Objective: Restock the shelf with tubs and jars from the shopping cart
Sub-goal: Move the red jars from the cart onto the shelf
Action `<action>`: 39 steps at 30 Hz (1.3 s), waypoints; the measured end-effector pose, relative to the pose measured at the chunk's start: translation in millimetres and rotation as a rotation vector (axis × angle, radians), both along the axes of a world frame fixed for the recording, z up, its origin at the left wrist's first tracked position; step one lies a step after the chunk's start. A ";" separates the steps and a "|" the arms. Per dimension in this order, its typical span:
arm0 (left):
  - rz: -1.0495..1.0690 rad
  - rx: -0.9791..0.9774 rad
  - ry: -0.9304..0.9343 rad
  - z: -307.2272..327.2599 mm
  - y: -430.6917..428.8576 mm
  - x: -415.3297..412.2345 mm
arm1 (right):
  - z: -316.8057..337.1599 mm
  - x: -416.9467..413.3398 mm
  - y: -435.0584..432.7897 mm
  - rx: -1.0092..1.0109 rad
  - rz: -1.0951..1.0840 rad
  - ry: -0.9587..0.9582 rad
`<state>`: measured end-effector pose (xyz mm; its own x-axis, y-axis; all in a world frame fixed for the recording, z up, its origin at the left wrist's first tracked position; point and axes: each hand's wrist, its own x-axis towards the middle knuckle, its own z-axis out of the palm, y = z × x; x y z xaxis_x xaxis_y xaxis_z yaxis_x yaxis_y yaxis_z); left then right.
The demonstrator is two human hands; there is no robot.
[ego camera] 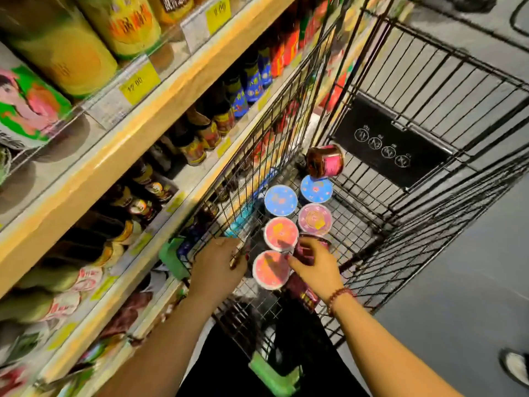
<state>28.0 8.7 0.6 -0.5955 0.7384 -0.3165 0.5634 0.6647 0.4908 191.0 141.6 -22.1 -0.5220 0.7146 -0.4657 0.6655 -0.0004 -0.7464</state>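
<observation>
In shopping cart [372, 116]: right hand [315, 269] grip wrapped round dark jar [319, 240], beside pink-lid tubs [280, 233]. left hand [219, 263] grip at cart rim, cannot tell. Jar likely glass: heavy, slippery, breakable. Hold round middle.

1. The shopping cart [429, 67] is open on top; bare wire floor lies along its right side.
2. Five tubs [281, 234], a lying jar [325, 161] and the right hand [315, 267] gripping a dark jar [316, 239] crowd its left side.
3. Its left wall stands just beside the bottle-packed shelf [177, 98] edge.
</observation>
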 end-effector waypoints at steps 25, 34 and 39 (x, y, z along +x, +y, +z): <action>0.061 -0.347 -0.592 -184.2 35.0 -20.7 | -143.1 -46.3 -12.9 -0.250 -0.135 -0.359; 0.333 -0.276 -0.959 -190.5 43.2 -18.5 | -156.8 -49.5 2.4 -0.251 -0.099 -0.442; 0.400 -0.248 -0.924 -175.8 48.7 -15.9 | -150.2 -51.1 10.5 -0.307 -0.227 -0.422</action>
